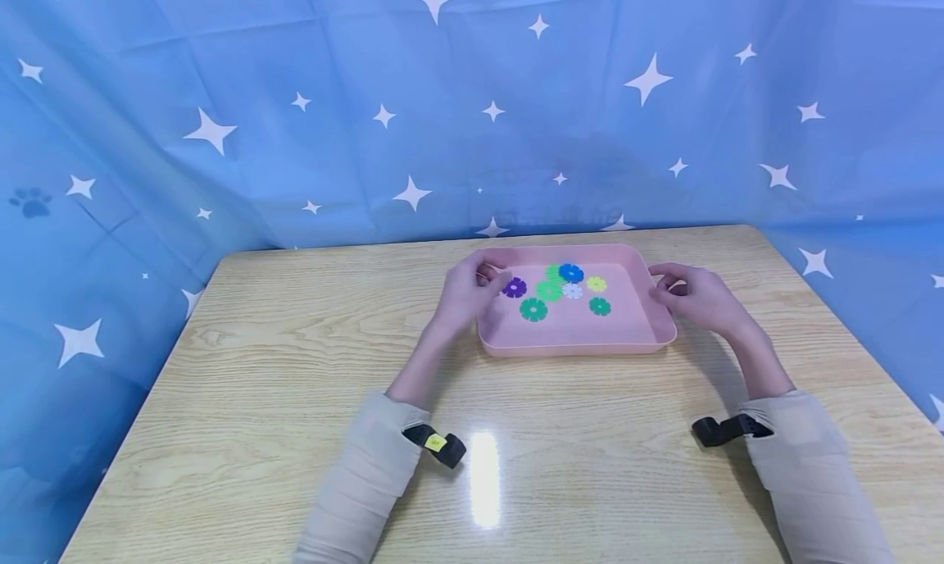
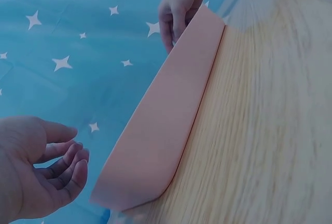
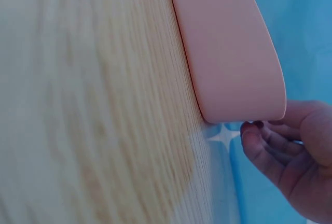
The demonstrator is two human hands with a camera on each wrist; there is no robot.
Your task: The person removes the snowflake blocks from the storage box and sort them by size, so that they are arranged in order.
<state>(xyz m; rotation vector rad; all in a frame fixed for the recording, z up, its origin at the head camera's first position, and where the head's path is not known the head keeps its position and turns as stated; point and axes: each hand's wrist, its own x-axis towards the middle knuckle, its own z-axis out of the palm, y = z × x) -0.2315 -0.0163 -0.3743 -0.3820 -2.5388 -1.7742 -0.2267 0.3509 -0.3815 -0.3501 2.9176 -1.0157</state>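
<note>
Pink tray (image 1: 575, 331) sits flat on the wooden bench (image 1: 295, 384), towards one o'clock of its middle, holding eight notched discs. Inside, a purple disc (image 1: 515, 288) lies at nine o'clock, a blue disc (image 1: 571, 273) at twelve and a yellow disc (image 1: 596, 284) at two. Left hand (image 1: 466, 292) is by the tray's ten o'clock side, its fingers loosely bent, thumb apart, with a gap to the wall in the left wrist view. Right hand (image 1: 699, 295) is at two o'clock, fingers bent beside the end wall; I cannot tell whether they pinch it.
</note>
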